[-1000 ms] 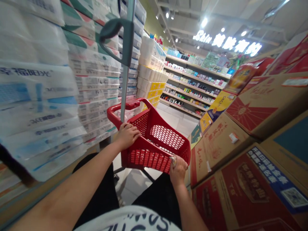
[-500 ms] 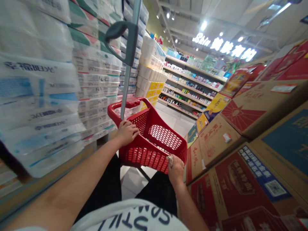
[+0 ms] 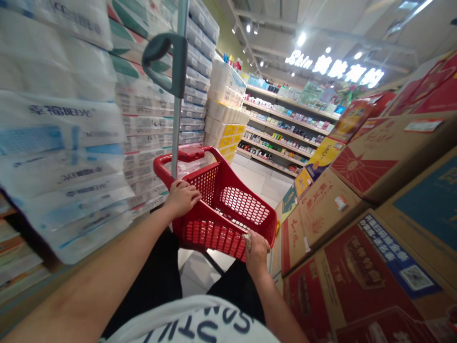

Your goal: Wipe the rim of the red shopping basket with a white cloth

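A red plastic shopping cart (image 3: 246,200) with perforated walls is in front of my legs, turned at an angle. Its basket looks bare inside where I can see. My left hand (image 3: 181,196) is closed over the near rim, beside the foot of a grey metal pole (image 3: 176,138). Higher up, that pole carries a dark grey loop handle (image 3: 166,64), which neither hand touches. Further right along the same rim, my right hand (image 3: 257,252) is closed on the edge. A small crumpled pale piece (image 3: 247,240), paper or cloth, shows at its fingers.
Tall stacks of wrapped tissue packs (image 3: 64,143) line the left side. Cardboard cartons (image 3: 357,257) are piled close on the right. Between them a pale tiled floor (image 3: 250,174) leads to shelves of small boxed goods (image 3: 285,124) beneath a lit sign.
The cart, its pole and both hands have shifted slightly left in view. The tissue stacks at left have slid rightward in the picture. Both hands keep their hold on the rim.
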Tool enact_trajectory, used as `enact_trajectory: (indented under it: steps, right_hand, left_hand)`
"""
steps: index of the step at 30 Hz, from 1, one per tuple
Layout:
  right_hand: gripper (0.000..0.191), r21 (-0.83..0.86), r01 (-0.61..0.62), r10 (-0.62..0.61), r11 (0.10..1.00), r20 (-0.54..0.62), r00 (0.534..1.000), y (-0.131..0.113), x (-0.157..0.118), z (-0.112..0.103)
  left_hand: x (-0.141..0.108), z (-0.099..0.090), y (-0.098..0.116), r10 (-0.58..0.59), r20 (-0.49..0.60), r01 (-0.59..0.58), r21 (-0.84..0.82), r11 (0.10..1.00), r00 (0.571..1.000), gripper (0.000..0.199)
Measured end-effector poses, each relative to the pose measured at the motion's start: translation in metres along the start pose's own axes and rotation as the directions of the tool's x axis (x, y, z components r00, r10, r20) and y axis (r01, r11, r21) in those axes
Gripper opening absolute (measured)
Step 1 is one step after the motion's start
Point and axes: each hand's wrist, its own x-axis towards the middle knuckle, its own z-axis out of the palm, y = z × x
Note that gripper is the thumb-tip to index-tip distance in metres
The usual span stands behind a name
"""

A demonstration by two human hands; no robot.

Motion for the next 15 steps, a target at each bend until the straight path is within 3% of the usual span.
enact_trajectory:
  steps: [9, 15]
  right_hand:
    - [0.039, 0.034, -0.049, 0.047, 0.998, 0.073, 0.996, -0.003, 0.022, 0.005]
    - [0.029, 0.029, -0.084, 0.087, 0.996, -0.128, 0.988, -0.028, 0.018, 0.007]
  left_hand:
    - [0.004, 0.001, 0.0, -0.016, -0.002, 0.017, 0.023, 1.0, 1.0, 0.028]
    - [0.004, 0.005, 0.0, -0.012, -0.012, 0.012, 0.037, 0.999, 1.0, 0.026]
